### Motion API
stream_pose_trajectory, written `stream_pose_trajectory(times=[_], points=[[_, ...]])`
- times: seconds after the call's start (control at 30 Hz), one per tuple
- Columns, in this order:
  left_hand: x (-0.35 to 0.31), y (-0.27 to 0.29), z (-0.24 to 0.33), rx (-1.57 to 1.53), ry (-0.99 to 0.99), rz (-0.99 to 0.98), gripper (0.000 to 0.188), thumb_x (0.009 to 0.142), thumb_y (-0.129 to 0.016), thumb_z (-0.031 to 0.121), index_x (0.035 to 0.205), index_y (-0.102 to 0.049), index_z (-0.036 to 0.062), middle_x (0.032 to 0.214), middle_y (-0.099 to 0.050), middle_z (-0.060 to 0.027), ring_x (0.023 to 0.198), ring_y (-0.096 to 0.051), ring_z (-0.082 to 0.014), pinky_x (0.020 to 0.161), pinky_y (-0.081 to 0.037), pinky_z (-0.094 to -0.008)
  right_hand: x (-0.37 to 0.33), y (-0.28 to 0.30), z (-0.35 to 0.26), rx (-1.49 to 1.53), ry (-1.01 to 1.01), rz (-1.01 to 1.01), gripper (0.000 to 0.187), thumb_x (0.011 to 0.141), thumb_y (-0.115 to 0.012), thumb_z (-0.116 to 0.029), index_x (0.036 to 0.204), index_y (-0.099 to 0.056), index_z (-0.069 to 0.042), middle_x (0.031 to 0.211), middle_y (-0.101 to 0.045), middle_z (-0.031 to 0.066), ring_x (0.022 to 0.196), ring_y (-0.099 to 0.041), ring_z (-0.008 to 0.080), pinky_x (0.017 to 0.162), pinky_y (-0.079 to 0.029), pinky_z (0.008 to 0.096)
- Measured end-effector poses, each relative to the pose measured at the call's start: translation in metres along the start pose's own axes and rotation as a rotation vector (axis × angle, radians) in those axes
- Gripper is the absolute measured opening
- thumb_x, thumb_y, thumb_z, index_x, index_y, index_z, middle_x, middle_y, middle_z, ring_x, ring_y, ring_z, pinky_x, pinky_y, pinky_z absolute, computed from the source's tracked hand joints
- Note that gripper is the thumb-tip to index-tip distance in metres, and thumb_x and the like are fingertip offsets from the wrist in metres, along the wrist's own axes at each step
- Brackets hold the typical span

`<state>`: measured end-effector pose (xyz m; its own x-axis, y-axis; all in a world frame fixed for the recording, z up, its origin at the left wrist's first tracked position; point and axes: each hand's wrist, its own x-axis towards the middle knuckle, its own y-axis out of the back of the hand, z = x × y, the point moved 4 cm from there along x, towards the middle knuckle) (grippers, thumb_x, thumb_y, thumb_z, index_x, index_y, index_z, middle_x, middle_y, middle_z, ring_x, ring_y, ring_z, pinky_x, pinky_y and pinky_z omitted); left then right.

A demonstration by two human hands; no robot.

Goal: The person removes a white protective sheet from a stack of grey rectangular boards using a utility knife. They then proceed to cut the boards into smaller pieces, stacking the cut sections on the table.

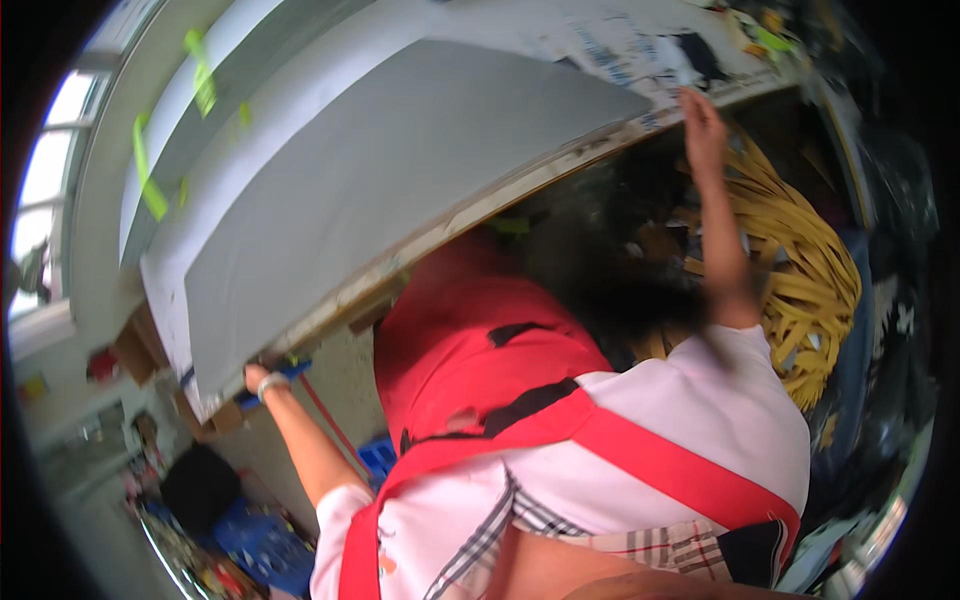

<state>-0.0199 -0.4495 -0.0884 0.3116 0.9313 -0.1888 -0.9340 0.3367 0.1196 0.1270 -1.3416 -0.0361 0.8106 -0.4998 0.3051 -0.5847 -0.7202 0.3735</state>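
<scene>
Neither of my hands shows. A skin-coloured strip (600, 582) lies along the lower edge; I cannot tell whose limb it is. A person in a white shirt with red apron straps (640, 450) fills the middle, seen from behind, arms spread wide. The person's hand on the left (258, 380), with a pale wristband, grips the corner of a large grey sheet (400, 190) beside a blue-handled tool (285, 372). Their other hand (700, 120) reaches up to the worn edge of the table (560, 165) that the sheet lies on.
A heap of yellow strips (810, 290) lies at the right below the table edge. Printed papers (640, 50) cover the table's far end. Cardboard boxes (135, 350), a dark bag (200, 485) and blue items (260, 550) sit at lower left. Bright windows (45, 180) are at the far left.
</scene>
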Motion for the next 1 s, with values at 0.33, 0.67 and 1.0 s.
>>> stream_pose_trajectory(times=[0.33,0.67,1.0], points=[[0.002,0.015,0.02,-0.366,0.322,-0.17,0.058,0.084,-0.056,0.055,0.127,-0.041,0.0193,0.121,-0.047,-0.0053,0.099,-0.049,-0.0285,0.077,-0.047,-0.0506,-0.011,-0.065,-0.007,0.279,-0.208,-0.238,0.045,0.095,-0.049,-0.035,0.13,-0.05,-0.006,0.131,-0.05,0.0076,0.12,-0.046,0.0184,0.101,-0.033,0.0332],[-0.008,-0.006,0.023,-0.015,0.117,-0.024,0.071,0.087,-0.058,0.042,0.134,-0.036,-0.0072,0.143,-0.034,-0.0169,0.127,-0.036,-0.0294,0.104,-0.028,-0.0447,-0.027,-0.106,-0.023,0.625,-0.457,-0.037,0.047,0.091,-0.051,-0.034,0.117,-0.053,0.005,0.12,-0.055,0.014,0.103,-0.056,0.0268,0.09,-0.044,0.0401],[-0.008,-0.003,0.018,-0.161,0.167,-0.085,0.052,0.089,-0.058,0.034,0.121,-0.051,-0.0073,0.12,-0.053,-0.017,0.102,-0.054,-0.0261,0.082,-0.05,-0.0405,-0.038,-0.115,-0.06,0.383,-0.328,0.331,0.047,0.085,-0.06,-0.029,0.11,-0.054,0.01,0.114,-0.057,0.0189,0.099,-0.057,0.0265,0.084,-0.046,0.0382]])
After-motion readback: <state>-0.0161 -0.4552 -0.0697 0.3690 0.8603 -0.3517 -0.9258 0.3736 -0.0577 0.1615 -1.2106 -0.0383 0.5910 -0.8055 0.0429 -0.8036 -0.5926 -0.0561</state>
